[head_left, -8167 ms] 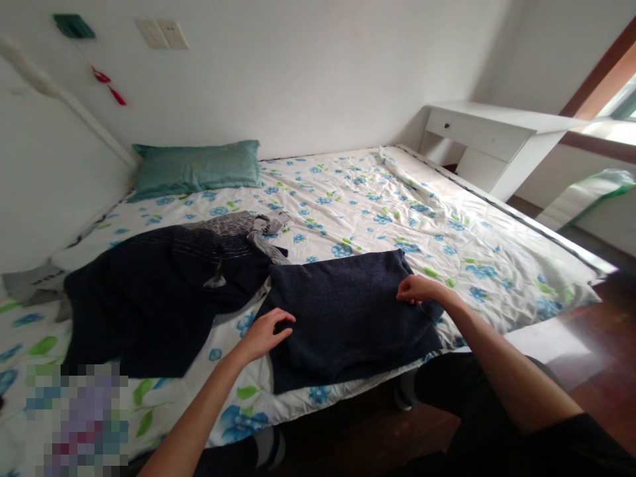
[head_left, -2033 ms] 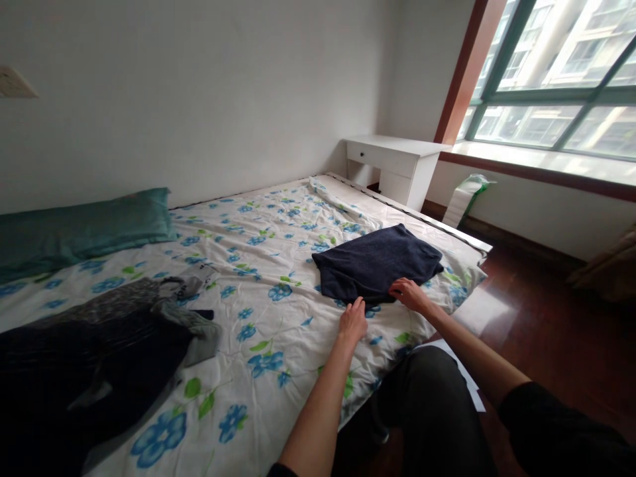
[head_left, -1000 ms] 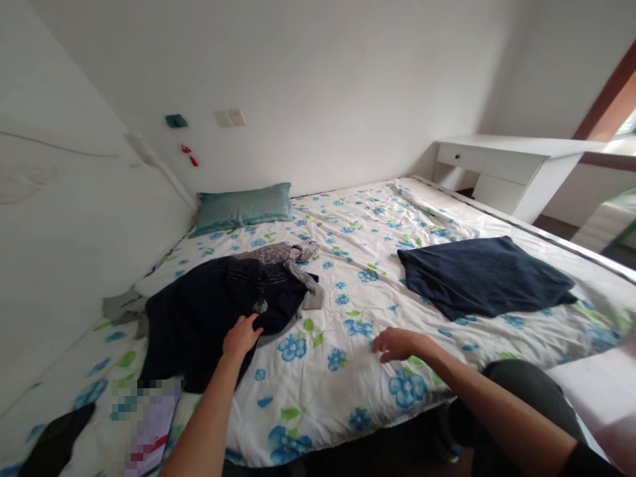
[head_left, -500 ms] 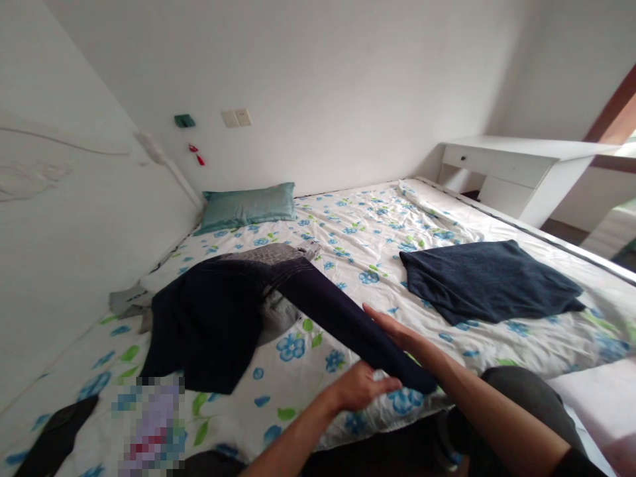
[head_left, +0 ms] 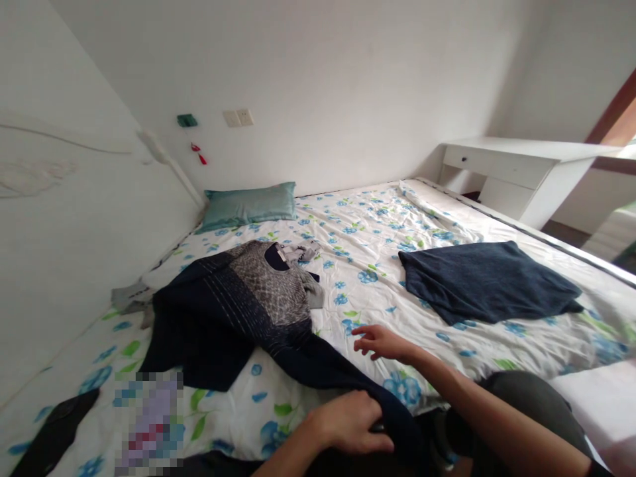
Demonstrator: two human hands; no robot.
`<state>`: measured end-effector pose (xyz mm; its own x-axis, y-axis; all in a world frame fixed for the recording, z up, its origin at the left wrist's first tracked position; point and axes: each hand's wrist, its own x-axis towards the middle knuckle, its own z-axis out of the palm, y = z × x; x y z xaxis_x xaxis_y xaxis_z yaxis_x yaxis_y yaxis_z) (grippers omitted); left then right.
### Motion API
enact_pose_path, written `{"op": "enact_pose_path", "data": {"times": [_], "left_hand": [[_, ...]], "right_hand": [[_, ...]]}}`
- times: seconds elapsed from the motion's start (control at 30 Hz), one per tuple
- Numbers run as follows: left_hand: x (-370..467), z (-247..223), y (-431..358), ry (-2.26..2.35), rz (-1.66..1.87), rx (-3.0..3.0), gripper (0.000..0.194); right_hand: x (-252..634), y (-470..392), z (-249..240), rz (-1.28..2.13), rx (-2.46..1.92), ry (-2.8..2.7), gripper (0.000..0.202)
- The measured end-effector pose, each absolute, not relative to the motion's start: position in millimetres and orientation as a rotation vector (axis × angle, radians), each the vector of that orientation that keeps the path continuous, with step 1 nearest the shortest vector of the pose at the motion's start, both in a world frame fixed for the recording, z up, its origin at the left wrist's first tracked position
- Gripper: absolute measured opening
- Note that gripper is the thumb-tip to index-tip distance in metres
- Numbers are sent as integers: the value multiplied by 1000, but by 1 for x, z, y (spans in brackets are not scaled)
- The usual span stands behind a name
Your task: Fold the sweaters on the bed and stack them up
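A navy sweater with a grey patterned upper part lies spread on the bed, its neck opening facing the far side. One sleeve stretches toward me and hangs over the near edge of the bed. My left hand is curled around this sleeve near its lower end; some fingertips are hidden. My right hand hovers over the sheet just right of the sleeve, fingers apart and holding nothing. Light grey cloth with dark lettering sticks out from beneath the sweater.
A dark blue folded garment lies on the flowered sheet to the right. A green pillow rests against the wall. Dark cloth and a blurred-out patch are at lower left. A white desk stands beyond the bed.
The sweater's upper part has been turned to show its grey pattern and neckline. My left hand has come nearer with the sleeve, and my right hand has let go of it.
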<state>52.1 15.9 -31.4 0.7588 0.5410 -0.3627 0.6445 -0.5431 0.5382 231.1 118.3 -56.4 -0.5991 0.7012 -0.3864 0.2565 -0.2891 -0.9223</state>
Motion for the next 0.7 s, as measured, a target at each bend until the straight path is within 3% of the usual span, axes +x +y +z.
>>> {"op": "enact_pose_path", "data": {"times": [0.13, 0.2, 0.33, 0.43, 0.6, 0.7], "left_hand": [[70, -22, 21, 865, -69, 2307, 37], [77, -23, 21, 780, -36, 2243, 32], [80, -10, 23, 684, 173, 2016, 18], [70, 13, 35, 760, 395, 1911, 19], [18, 34, 77, 1223, 842, 2092, 24], [-25, 28, 97, 1560, 945, 2273, 29]], "right_hand": [[216, 103, -76, 2026, -1190, -1788, 77], [208, 99, -82, 2097, -1083, -1818, 67], [216, 110, -67, 2131, -1030, -1786, 26], [251, 133, -28, 2033, -1049, -1637, 26], [376, 185, 36, 1356, -1046, -1146, 32], [462, 215, 32, 818, -1056, -660, 43]]}}
